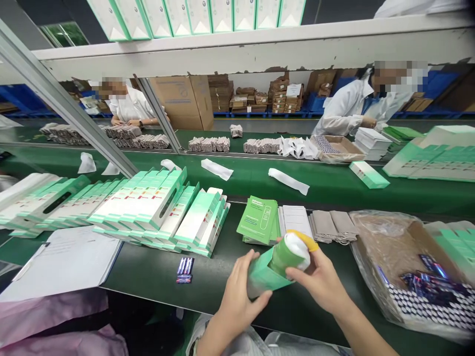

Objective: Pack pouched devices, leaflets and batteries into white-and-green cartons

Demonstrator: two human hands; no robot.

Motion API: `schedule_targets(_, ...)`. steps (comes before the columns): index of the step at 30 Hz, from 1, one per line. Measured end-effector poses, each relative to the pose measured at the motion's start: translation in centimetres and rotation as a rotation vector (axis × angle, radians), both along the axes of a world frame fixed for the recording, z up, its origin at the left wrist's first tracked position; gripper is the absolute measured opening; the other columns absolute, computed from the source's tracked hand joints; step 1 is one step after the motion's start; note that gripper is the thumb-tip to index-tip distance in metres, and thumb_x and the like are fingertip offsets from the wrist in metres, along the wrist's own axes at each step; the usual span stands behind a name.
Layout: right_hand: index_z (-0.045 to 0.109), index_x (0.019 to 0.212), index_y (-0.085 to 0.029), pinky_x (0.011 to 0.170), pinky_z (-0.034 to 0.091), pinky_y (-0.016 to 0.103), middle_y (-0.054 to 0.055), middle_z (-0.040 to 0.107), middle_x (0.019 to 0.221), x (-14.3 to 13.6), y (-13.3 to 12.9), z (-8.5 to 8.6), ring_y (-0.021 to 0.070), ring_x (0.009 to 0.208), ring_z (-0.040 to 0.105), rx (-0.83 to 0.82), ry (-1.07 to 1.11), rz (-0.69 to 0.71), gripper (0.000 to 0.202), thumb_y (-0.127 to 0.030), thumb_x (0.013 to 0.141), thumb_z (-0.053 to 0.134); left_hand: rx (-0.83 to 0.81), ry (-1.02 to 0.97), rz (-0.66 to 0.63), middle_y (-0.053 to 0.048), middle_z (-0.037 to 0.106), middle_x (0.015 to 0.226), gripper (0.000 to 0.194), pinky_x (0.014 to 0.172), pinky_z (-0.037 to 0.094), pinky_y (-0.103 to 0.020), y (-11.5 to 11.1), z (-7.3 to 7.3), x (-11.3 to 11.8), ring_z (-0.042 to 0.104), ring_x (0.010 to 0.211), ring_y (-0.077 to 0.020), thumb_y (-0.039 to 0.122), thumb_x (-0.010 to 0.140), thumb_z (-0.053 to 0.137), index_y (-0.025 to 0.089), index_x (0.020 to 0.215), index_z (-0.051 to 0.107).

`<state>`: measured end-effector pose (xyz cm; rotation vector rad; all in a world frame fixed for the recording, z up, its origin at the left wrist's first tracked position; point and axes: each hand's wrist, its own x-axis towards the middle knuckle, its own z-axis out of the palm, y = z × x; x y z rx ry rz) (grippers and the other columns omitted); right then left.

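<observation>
My left hand [241, 291] is wrapped round a green and white carton [265, 272] tilted above the dark table. From the carton's open end sticks a rolled green leaflet [285, 254] with something white inside it. My right hand [319, 277] pinches this roll at the carton's mouth, and a yellow piece [302, 238] shows by its fingertips. Just behind the hands lie green booklets [258, 220], white folded papers [297, 220] and grey pouches [333, 225]. A few batteries [184, 269] lie on the table to the left.
Stacked cartons [148, 202] and a clipboard [67, 257] are at left. A plastic-lined box of batteries [419, 287] stands at right. Behind runs a green conveyor [245, 173] with white packets and a carton. Two people in white work across it; a shelf [237, 49] hangs above.
</observation>
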<state>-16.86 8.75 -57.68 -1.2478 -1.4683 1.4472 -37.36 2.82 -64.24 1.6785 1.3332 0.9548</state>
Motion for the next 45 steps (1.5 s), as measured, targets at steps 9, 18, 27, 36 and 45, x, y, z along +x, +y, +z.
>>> schedule_targets(9,0.028,0.146,-0.031,0.114,0.035,0.045,0.009,0.028,0.154,-0.3,0.2,0.8,0.024,0.142,0.031,0.474,-0.437,0.371,0.063,-0.029,0.092,0.059,-0.185,-0.486,0.01,-0.002,0.065,0.103,0.045,0.085,0.047,-0.03,3.8,1.8,2.2,0.062,0.093,-0.0213,0.019,0.065,0.08,0.021,0.105,0.06)
schedule_targets(18,0.028,0.147,-0.013,0.115,0.032,0.05,0.018,0.04,0.148,-0.6,0.4,1.8,0.0264,0.141,0.032,0.861,-0.64,0.308,0.064,-0.027,0.092,0.058,-0.288,-0.625,0.091,-0.003,0.066,0.105,0.053,0.086,0.048,-0.03,3.4,1.8,2.9,0.062,0.095,-0.0214,0.022,0.064,0.082,0.02,0.111,0.056)
schedule_targets(27,0.066,0.107,-0.013,0.105,0.04,0.043,0.009,0.069,0.116,-2.5,-0.4,0.2,0.0224,0.113,0.06,1.185,-0.745,0.394,0.021,-0.021,0.089,0.059,-0.305,-0.619,0.099,-0.004,0.066,0.108,0.042,0.09,0.049,-0.032,3.2,2.7,2.9,0.063,0.1,-0.0215,0.009,0.071,0.068,0.02,0.11,0.057)
schedule_targets(36,0.066,0.108,-0.012,0.11,0.031,0.046,0.013,0.066,0.123,-3.6,-0.7,0.5,0.025,0.118,0.057,1.161,-0.819,0.449,0.024,-0.014,0.09,0.05,-0.277,-0.602,0.041,-0.005,0.064,0.114,0.039,0.095,0.049,-0.035,3.3,2.3,2.8,0.062,0.106,-0.0219,0.016,0.078,0.068,0.021,0.115,0.057)
schedule_targets(45,0.03,0.147,-0.021,0.114,0.035,0.05,0.012,0.05,0.141,-0.9,-2.0,-2.1,0.0271,0.133,0.046,0.776,-0.574,0.119,0.068,-0.026,0.088,0.062,0.129,0.147,0.549,-0.01,0.06,0.105,0.016,0.093,0.045,-0.044,-1.6,-5.2,-7.6,0.056,0.105,-0.026,0.027,0.094,0.051,0.02,0.105,0.058)
